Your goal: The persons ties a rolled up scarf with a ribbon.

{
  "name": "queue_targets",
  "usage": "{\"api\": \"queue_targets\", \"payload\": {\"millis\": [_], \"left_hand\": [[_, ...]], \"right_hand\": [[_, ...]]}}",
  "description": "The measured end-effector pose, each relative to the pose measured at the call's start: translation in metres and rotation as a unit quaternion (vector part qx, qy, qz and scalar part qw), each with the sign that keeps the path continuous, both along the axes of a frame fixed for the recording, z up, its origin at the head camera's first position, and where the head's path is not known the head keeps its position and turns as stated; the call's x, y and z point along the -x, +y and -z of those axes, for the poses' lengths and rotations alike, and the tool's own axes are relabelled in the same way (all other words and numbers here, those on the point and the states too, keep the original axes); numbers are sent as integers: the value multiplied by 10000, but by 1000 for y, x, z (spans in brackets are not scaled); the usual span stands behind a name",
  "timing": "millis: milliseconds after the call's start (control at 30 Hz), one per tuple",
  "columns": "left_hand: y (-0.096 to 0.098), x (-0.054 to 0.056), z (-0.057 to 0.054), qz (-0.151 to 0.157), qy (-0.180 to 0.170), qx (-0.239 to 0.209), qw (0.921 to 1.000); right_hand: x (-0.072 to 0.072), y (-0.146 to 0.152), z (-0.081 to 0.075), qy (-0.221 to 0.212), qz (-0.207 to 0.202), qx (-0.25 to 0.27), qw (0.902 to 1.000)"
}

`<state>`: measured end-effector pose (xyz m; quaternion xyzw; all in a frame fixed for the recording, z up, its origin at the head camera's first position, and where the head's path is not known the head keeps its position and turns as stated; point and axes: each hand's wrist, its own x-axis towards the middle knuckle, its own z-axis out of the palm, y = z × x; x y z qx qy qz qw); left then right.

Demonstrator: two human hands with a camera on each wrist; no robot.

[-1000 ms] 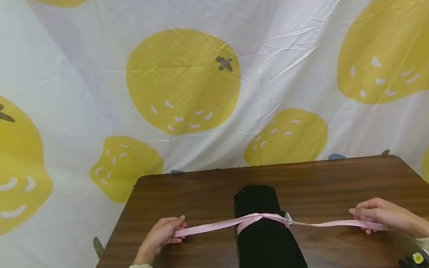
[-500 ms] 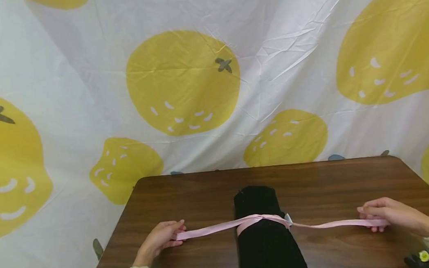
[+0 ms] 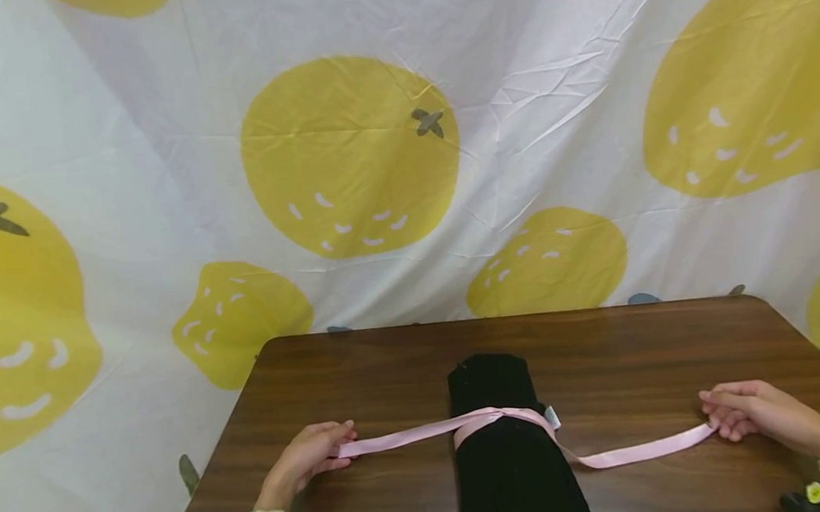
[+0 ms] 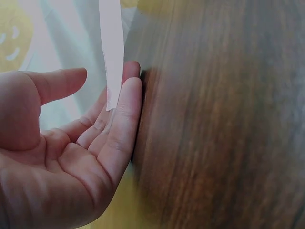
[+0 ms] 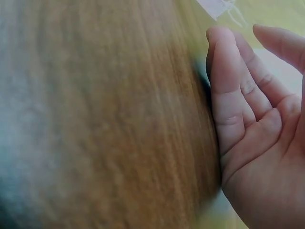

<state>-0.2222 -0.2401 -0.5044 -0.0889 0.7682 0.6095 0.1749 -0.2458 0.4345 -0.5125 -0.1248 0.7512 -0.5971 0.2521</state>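
A pink ribbon (image 3: pixel 633 452) circles a folded black cloth (image 3: pixel 519 484), with a crossing on top of it. My left hand (image 3: pixel 309 454) holds the ribbon's left tail near its end. In the left wrist view that tail (image 4: pixel 112 52) runs in between the fingers, with the thumb apart from it. My right hand (image 3: pixel 772 414) is by the right tail's end, fingers loose. The right wrist view shows the frayed ribbon end (image 5: pixel 215 7) just beyond the fingertips, apart from the thumb. A small white tag (image 3: pixel 552 417) sticks out at the cloth's right edge.
The cloth lies along the middle of a dark wood-grain table (image 3: pixel 389 367) with rounded far corners. Behind the table hangs a white curtain (image 3: pixel 187 183) printed with yellow fruit.
My right hand has moved outward along the right tail to its end. That tail has gone slack and bends lower toward the near side. My left hand has barely moved.
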Motion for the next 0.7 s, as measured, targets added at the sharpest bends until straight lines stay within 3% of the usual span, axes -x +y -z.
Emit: {"api": "queue_targets", "payload": {"millis": [533,700], "left_hand": [[-3,-6,0,-11,309,-113,9995],[-2,-8,-3,-199,520,270,9981]], "right_hand": [[2,-4,6,179,-162,181,9995],[1,-5,6,446,-328,203,9983]]}}
